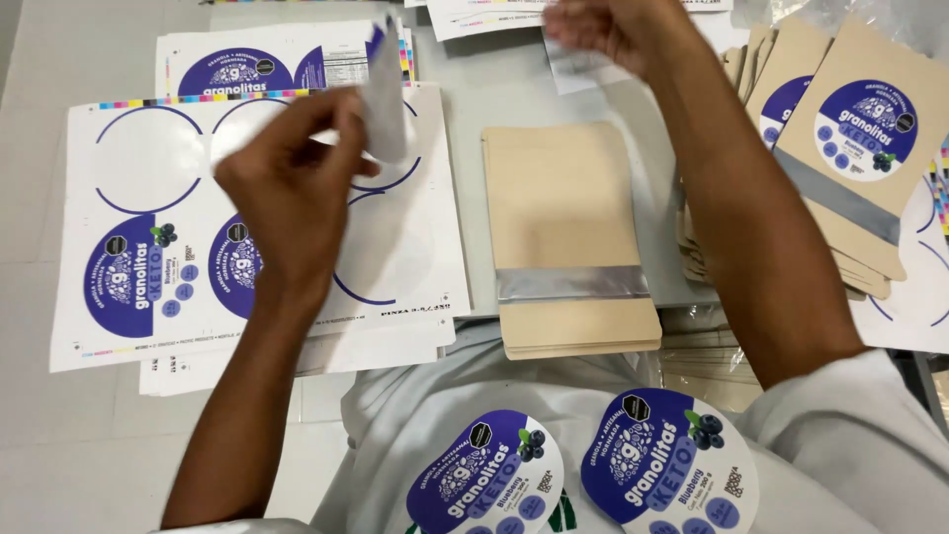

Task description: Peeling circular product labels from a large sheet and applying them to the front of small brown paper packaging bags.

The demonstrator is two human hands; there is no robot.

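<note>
1. Left hand (292, 183) pinches a curled white label strip (386, 94) just above the sticker sheet (148, 237) by the surface's left edge.
2. Right hand (613, 30) sits at the far edge, blurry, so I can't tell its grip.
3. Kraft pouches (568, 232) lie between the arms.

A small white slip of backing paper (386, 94) stands nearly upright, pinched at its lower edge by the fingers of the left hand (292, 188) — its top corner shows a bit of purple print. Beneath it lies the label sheet (262, 222), flat on the table — white, with empty purple-outlined circles where round stickers are gone and two purple round labels with a blueberry picture remaining in its lower left part.
</note>
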